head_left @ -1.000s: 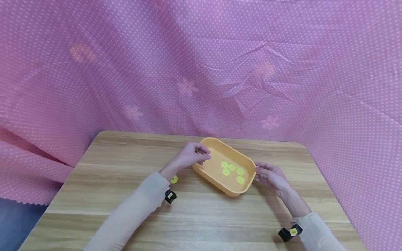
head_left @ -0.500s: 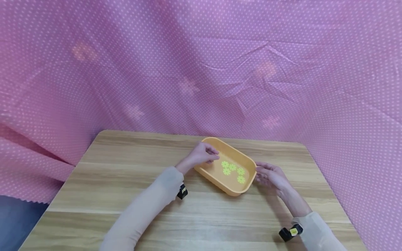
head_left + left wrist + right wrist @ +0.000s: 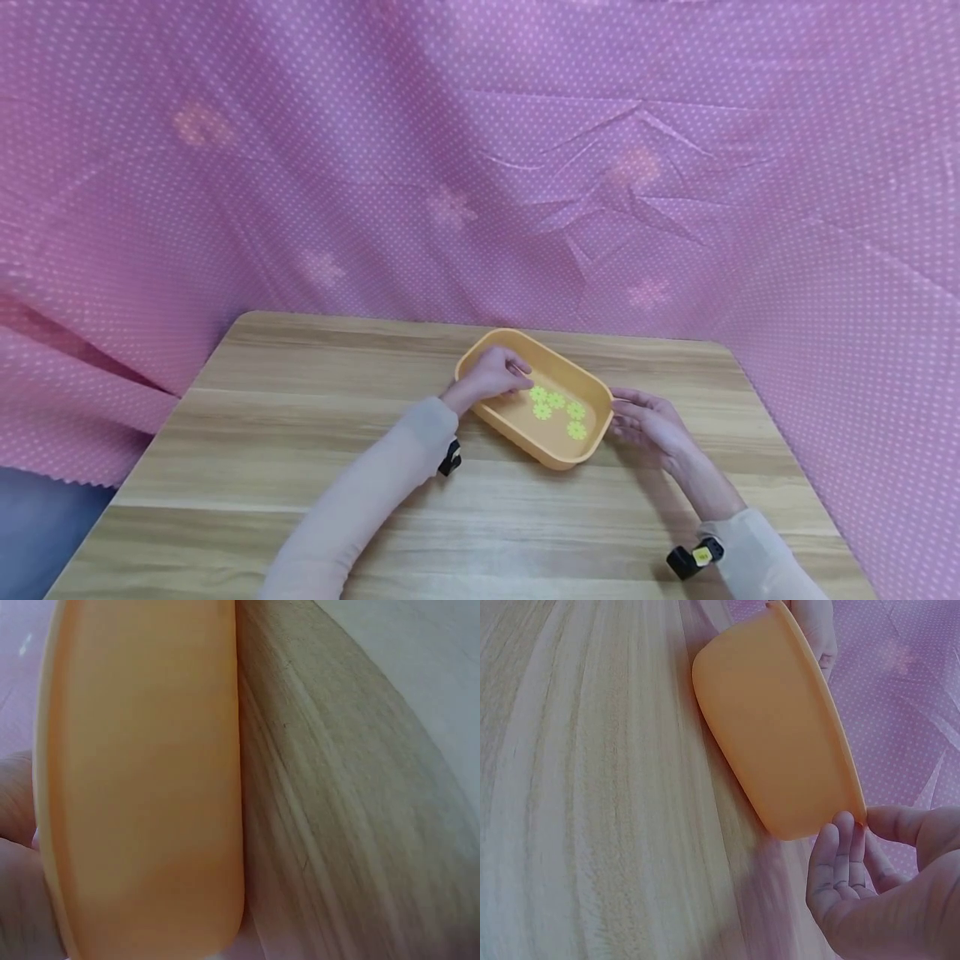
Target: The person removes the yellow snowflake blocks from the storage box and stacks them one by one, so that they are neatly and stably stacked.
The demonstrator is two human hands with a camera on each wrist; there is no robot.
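Observation:
An orange rounded rectangular tray (image 3: 557,364) sits at an angle on the table, with several yellow flower-shaped pieces (image 3: 556,401) lying flat on its floor. Over the tray's near-left rim reaches my left hand (image 3: 491,372), its thumb and forefinger apart just beside the closest flower piece; nothing shows between them. In the left wrist view the tray's outer wall (image 3: 150,765) hides most of that hand. At the tray's right end my right hand (image 3: 651,423) holds the rim; the right wrist view shows thumb (image 3: 896,823) at the rim and fingers (image 3: 843,847) against the outer wall.
The wood-grain table (image 3: 540,533) extends around the tray. A pink dotted cloth (image 3: 480,183) hangs behind it and along both sides. Each wrist carries a small black camera (image 3: 451,457). My left forearm (image 3: 367,500) crosses the table left of the tray.
My left hand has moved right and deeper into the tray, toward the flower pieces. The forearm now covers the yellow piece seen earlier on the table. My right hand and the tray stay nearly still.

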